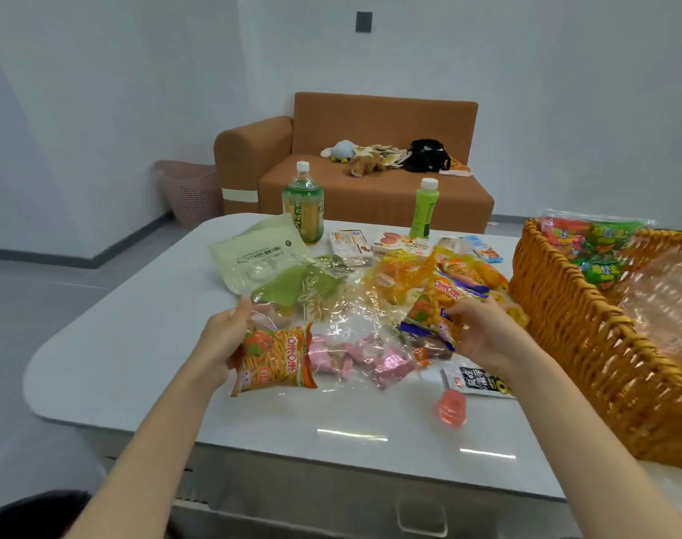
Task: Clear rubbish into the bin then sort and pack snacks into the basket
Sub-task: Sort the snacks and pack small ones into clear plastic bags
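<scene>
Left hand (pixel 226 338) is gripping an orange stick-snack packet (pixel 275 359) by its left edge, fingers curled round it, low over the white table (pixel 137 363). Right hand (pixel 483 338) is pinching a second orange packet (pixel 434 305), just beside the wicker basket (pixel 565 328). Crumpled clear wrap (pixel 351 305) is lying between the hands. A pink bin (pixel 193 190) is standing on the floor beside the sofa (pixel 370 149).

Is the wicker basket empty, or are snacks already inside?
Not empty: the basket holds green and red snack packets at its far end; elsewhere only lining shows.
</scene>
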`<action>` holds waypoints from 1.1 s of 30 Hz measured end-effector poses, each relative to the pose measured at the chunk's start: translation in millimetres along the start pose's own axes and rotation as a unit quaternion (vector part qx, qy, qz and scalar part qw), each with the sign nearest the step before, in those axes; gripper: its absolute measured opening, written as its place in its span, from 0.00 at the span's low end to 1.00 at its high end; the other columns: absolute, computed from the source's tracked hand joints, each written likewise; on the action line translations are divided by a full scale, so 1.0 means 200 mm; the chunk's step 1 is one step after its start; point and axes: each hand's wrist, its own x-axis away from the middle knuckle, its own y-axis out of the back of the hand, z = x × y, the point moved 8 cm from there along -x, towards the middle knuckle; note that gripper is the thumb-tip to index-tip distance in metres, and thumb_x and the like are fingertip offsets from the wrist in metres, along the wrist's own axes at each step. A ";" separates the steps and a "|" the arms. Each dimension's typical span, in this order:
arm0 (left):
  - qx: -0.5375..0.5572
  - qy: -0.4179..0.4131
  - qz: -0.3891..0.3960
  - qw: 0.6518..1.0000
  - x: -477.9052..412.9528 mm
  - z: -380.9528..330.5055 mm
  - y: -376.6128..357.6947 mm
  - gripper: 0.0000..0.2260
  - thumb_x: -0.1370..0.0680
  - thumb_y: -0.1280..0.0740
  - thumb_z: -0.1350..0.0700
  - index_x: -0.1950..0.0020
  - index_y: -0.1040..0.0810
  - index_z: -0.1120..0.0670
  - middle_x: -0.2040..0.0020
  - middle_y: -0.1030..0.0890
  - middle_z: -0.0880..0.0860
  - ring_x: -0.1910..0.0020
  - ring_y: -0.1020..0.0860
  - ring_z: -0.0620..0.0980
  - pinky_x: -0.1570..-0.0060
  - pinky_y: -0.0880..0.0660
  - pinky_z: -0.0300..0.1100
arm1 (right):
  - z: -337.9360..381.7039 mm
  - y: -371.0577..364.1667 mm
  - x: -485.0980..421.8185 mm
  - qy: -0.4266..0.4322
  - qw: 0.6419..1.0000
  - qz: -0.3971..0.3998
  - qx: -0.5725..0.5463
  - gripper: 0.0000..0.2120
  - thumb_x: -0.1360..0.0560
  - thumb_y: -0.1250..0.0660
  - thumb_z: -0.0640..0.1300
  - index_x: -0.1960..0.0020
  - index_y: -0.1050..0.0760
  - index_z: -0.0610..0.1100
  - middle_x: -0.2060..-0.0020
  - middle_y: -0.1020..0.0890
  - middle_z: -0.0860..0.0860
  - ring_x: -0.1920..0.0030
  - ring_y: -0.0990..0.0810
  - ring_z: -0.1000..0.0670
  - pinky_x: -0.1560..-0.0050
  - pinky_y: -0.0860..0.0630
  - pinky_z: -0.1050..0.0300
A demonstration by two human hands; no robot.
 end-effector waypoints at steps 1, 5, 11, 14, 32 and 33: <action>0.009 0.010 0.006 1.000 0.00 0.00 0.00 0.17 0.18 0.43 0.45 0.59 0.22 0.52 0.61 0.20 0.55 0.62 0.23 0.52 0.59 0.26 0.44 | -0.02 -0.01 -0.01 -0.011 1.000 0.016 -0.008 0.26 0.26 0.38 0.27 0.31 0.34 0.43 0.44 0.20 0.40 0.59 0.15 0.44 0.64 0.18 0.50; -0.001 0.034 0.065 0.997 -0.01 0.03 -0.06 0.18 0.18 0.45 0.44 0.50 0.19 0.53 0.58 0.17 0.55 0.60 0.20 0.53 0.56 0.24 0.45 | -0.06 -0.12 0.00 -0.015 0.998 0.061 -0.027 0.14 0.23 0.41 0.29 0.45 0.30 0.45 0.65 0.18 0.47 0.71 0.19 0.51 0.74 0.24 0.60; 0.046 0.057 0.124 0.990 -0.04 0.08 -0.17 0.19 0.17 0.47 0.45 0.44 0.21 0.54 0.54 0.14 0.53 0.58 0.17 0.49 0.54 0.23 0.45 | -0.16 -0.22 -0.05 0.017 0.998 0.057 -0.025 0.27 0.25 0.39 0.26 0.33 0.35 0.48 0.59 0.16 0.45 0.61 0.17 0.49 0.65 0.19 0.53; 0.034 0.058 0.134 0.989 -0.03 0.09 -0.20 0.19 0.17 0.48 0.45 0.45 0.22 0.53 0.51 0.15 0.53 0.57 0.17 0.50 0.53 0.22 0.46 | -0.22 -0.21 -0.05 -0.024 0.998 0.040 0.037 0.24 0.26 0.33 0.29 0.37 0.31 0.50 0.53 0.18 0.44 0.54 0.19 0.46 0.58 0.21 0.47; -0.046 0.047 0.199 0.978 0.09 0.09 -0.31 0.15 0.20 0.45 0.39 0.43 0.23 0.42 0.52 0.15 0.47 0.54 0.17 0.48 0.53 0.21 0.44 | -0.31 -0.24 -0.07 -0.056 0.989 0.093 0.102 0.02 0.25 0.33 0.36 0.53 0.22 0.40 0.61 0.17 0.46 0.65 0.18 0.51 0.65 0.20 0.61; -0.049 0.051 0.212 0.975 0.11 0.09 -0.33 0.15 0.20 0.45 0.39 0.43 0.24 0.42 0.50 0.15 0.47 0.53 0.17 0.48 0.55 0.21 0.43 | -0.33 -0.28 -0.05 -0.063 0.984 0.117 0.118 0.06 0.26 0.32 0.37 0.50 0.22 0.39 0.59 0.16 0.44 0.63 0.17 0.49 0.62 0.20 0.58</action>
